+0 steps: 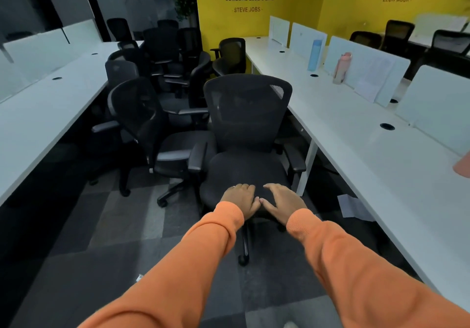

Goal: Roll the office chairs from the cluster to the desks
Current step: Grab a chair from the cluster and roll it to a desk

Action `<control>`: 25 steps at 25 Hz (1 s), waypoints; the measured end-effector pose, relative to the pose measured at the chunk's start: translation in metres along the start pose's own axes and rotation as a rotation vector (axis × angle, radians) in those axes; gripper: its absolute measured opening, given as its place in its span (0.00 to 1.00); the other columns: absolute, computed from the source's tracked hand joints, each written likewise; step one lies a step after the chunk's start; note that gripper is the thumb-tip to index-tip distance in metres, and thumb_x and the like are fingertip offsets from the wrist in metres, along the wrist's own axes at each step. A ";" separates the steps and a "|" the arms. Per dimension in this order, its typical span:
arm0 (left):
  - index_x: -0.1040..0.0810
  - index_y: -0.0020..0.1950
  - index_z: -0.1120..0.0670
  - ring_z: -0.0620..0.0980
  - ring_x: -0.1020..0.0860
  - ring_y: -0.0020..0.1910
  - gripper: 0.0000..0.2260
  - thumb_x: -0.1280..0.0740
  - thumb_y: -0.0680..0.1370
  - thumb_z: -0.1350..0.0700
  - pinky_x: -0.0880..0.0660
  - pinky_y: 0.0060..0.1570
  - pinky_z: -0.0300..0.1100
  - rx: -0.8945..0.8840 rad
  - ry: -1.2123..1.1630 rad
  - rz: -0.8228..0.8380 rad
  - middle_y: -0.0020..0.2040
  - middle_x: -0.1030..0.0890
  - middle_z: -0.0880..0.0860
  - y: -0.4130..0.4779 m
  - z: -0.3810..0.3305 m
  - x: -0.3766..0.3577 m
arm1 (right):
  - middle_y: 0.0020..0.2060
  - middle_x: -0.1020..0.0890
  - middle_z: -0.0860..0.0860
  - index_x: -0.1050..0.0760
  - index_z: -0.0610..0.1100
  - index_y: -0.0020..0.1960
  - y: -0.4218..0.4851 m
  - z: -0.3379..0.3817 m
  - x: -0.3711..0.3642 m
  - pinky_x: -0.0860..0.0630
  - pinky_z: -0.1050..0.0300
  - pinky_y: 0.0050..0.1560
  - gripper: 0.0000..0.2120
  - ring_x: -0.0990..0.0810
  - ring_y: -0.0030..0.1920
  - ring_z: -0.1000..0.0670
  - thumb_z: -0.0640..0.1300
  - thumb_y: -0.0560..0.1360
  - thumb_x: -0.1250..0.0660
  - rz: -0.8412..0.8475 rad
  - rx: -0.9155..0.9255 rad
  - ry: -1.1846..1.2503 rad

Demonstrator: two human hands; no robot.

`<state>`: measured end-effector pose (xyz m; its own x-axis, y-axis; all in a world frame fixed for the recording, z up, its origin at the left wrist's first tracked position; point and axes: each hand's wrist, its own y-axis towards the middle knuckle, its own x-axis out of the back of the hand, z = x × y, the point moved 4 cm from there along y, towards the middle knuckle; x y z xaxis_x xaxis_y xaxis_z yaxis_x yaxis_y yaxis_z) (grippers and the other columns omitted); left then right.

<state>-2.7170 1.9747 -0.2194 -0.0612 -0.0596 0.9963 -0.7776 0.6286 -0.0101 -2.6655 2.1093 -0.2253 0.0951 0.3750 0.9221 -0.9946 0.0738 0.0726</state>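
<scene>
Hands (241,198) on chair seat (244,167), desks (356,134) flanking

black mesh office chair (248,129) upright in the aisle, seat toward the viewer, just beside the right table (356,136), cluster of black chairs (157,73) behind

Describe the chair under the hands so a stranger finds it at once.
Find the long white desk on the right. Beside it, in front of the cluster of black chairs, stands the nearest chair. It alone has the left hand and right hand resting on its seat.
</scene>
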 end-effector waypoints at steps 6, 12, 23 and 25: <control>0.30 0.68 0.56 0.54 0.26 0.63 0.19 0.46 0.82 0.48 0.30 0.60 0.48 0.026 -0.002 0.013 0.65 0.24 0.56 0.117 -0.035 0.002 | 0.69 0.26 0.51 0.32 0.46 0.72 0.080 -0.083 0.025 0.33 0.57 0.68 0.25 0.29 0.68 0.51 0.54 0.78 0.38 0.030 0.039 0.018; 0.31 0.70 0.56 0.53 0.26 0.63 0.20 0.48 0.83 0.48 0.29 0.62 0.48 0.040 -0.005 0.044 0.65 0.25 0.55 0.199 -0.056 -0.003 | 0.69 0.27 0.53 0.33 0.48 0.72 0.142 -0.145 0.044 0.34 0.58 0.69 0.23 0.30 0.69 0.53 0.51 0.79 0.38 0.026 0.041 0.036; 0.29 0.68 0.56 0.55 0.25 0.61 0.21 0.47 0.82 0.45 0.29 0.60 0.49 0.013 0.000 0.076 0.63 0.23 0.56 0.379 -0.019 -0.005 | 0.66 0.25 0.51 0.32 0.48 0.71 0.303 -0.217 0.060 0.29 0.55 0.65 0.23 0.27 0.65 0.50 0.53 0.78 0.37 0.049 0.022 -0.018; 0.29 0.67 0.56 0.55 0.25 0.60 0.21 0.47 0.82 0.45 0.28 0.58 0.49 0.009 0.003 0.072 0.62 0.23 0.56 0.418 -0.009 0.000 | 0.66 0.25 0.51 0.33 0.48 0.72 0.337 -0.226 0.074 0.30 0.55 0.65 0.23 0.27 0.65 0.50 0.53 0.78 0.37 0.044 0.030 -0.044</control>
<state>-3.0365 2.2445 -0.2225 -0.1156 -0.0118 0.9932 -0.7768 0.6242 -0.0830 -2.9844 2.3708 -0.2181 0.0501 0.3364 0.9404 -0.9987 0.0297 0.0426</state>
